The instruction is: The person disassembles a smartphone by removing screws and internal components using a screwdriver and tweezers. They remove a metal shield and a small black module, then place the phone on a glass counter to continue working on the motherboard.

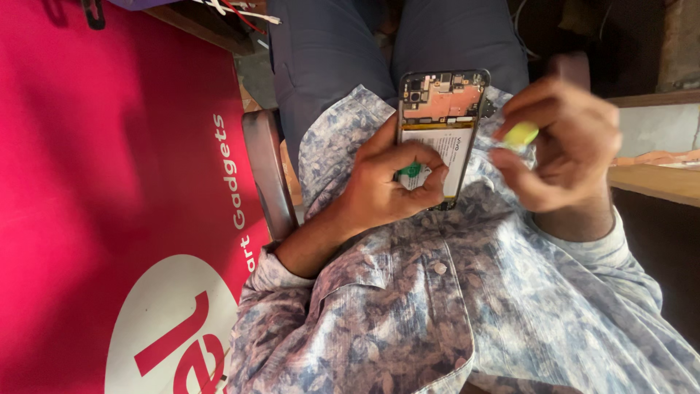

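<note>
1. Shirt fabric (437, 314), a blue-grey floral print, is filling the lower middle of the frame nearest the camera, and it is lying right under the work; a small part dropped here could be vanishing into its folds.

2. Gripping from the left of centre, the left hand (390, 186) is closing around the lower half of an opened phone (440, 124), thumb lying across the white battery (445, 153) and a small green tab (413, 171). The phone is being held up in the air over the lap in the upper middle of the frame, with no support beneath it, so a loosening grip could be letting it slide down between the knees.

3. Pressing on the battery is a risk in itself (the thumb is bearing directly on it): too much force could be bending or denting the cell.

4. Hovering at the upper right of centre, the right hand (565, 146) is curling almost shut, pinching a small yellow-green object (520, 134) between thumb and fingertips, just beside the phone's right edge. The hand is blurring, so I cannot tell exactly what the object is; a slip could be driving it into the bare circuit board (445, 98) at the phone's top.

5. Lying along the left of the frame, a red banner (109, 182) is well apart from the hands.
</note>
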